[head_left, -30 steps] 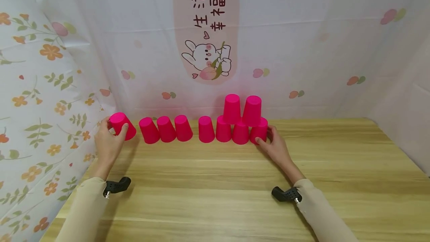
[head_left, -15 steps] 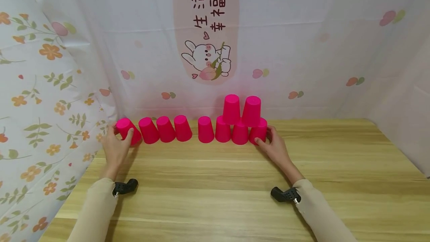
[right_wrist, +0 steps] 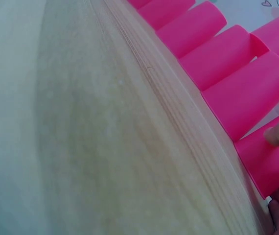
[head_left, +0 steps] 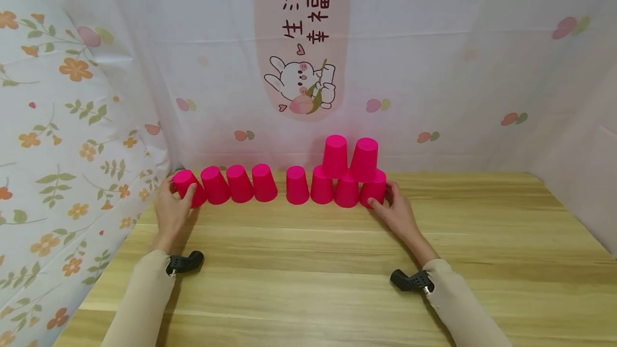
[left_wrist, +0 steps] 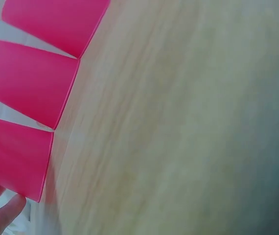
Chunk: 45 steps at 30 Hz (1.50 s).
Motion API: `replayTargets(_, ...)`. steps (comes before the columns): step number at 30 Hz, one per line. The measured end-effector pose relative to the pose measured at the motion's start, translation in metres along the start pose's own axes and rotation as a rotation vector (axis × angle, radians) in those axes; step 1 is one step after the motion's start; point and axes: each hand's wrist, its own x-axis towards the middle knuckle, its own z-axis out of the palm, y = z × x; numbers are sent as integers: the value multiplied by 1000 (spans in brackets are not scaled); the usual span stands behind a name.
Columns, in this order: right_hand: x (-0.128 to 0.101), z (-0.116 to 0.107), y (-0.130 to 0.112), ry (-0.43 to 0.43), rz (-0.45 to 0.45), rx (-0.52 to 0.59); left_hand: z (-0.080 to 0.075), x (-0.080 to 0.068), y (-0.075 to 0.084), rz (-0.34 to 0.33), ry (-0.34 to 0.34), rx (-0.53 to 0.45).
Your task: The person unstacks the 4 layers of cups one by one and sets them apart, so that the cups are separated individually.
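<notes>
The leftmost pink cup (head_left: 189, 188), upside down and tilted at the far left corner of the worktop (head_left: 318, 272), sits in the left hand (head_left: 171, 213), whose fingers and thumb curl round its wall; its right side is just beside, perhaps touching, the next pink cup (head_left: 215, 185) of the row. The right hand (head_left: 396, 213) holds the rightmost base cup (head_left: 373, 188) of the small stack along the far edge, thumb and fingers wrapped about its lower wall. Two upper cups (head_left: 349, 157) rest on three base cups, each spanning two narrow flat tops, so a small sideways nudge of that held base cup could likely tip the nearer upper one off. The tilted left cup, if pushed further right, might knock its neighbours out of line. All cups are smooth, thin-walled, tapered plastic, light and slippery-looking, wider at the open rim. The worktop is pale wood-grain laminate, smooth, so cups would slide easily. Behind and to the left hangs a printed floral cloth (head_left: 72, 122) with a rabbit motif.
</notes>
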Motion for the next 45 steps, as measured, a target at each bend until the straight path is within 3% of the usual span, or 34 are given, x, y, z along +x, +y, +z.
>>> replayTargets(8, -3, -2, 0, -2, 10, -8, -1, -1, 0, -19, 0, 4)
replayTargets(13, -2, -6, 1, 2, -1, -23, 2, -4, 2, -50, -11, -49)
replayTargets(21, -4, -4, 6, 2, -3, -22, 10, -12, -1, -85, 29, -92)
replayTargets(28, -4, 2, 5, -8, -32, 6, 7, -16, -7, -97, 70, -79)
replayTargets(36, 0, 4, 3, 23, -34, -6, 8, -15, -11, -134, 16, -179)
replayTargets(45, -1, 5, 3, 34, -49, -59, 6, -16, -8, -145, 1, -168)
